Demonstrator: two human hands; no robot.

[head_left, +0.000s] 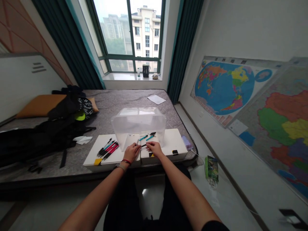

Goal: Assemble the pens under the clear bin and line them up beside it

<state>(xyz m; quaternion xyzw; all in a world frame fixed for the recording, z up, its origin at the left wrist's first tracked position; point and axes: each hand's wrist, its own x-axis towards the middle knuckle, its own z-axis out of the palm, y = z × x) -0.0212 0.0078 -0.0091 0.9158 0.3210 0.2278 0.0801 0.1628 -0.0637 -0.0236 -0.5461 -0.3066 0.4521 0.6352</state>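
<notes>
Between my two hands is a small black pen (143,145). My left hand (132,152) pinches its left end, and the fingers of my right hand (154,148) close on its right end. Just beyond them a clear plastic bin (139,123) lies on its side across two white boxes (177,141), its opening toward me. Teal pens (143,138) and black pen parts (153,133) lie at the opening of the bin. Left of my left hand, several red, black and teal pens (109,149) form a slanted row on the left box.
The boxes stand on a grey mattress (106,99) near its front edge. Black bags and clothes (57,128) are heaped at the left, beside a crumpled tissue (83,140). A white paper (156,99) lies at the back.
</notes>
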